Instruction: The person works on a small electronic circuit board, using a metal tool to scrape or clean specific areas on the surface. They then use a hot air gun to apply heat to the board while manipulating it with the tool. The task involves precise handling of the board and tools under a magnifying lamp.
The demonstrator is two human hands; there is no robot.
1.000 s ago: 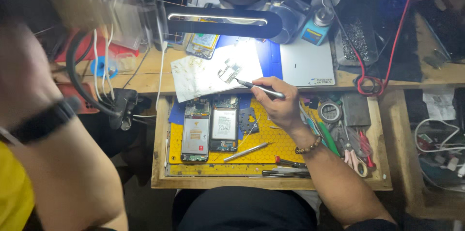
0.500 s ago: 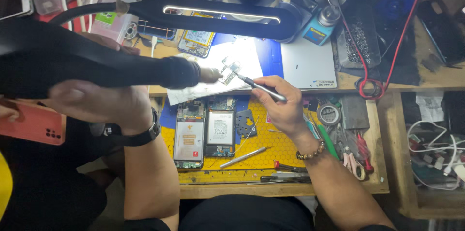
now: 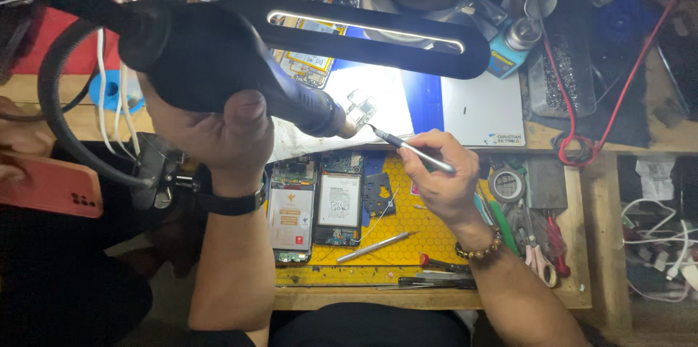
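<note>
My left hand (image 3: 218, 125) grips a black hot-air gun (image 3: 218, 63), nozzle aimed at a small circuit board (image 3: 361, 107) lying on white paper (image 3: 378, 100) on the tabletop (image 3: 654, 147) under the lamp bar (image 3: 363, 30). My right hand (image 3: 436, 176) pinches tweezers (image 3: 411, 149), tip just beside the board. Two opened phones (image 3: 316, 205) lie on the yellow mat (image 3: 422, 230) below.

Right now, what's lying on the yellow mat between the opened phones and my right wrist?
In the head view, a silver rod-shaped tool lies on the yellow mat between the opened phones and the right wrist.
</note>
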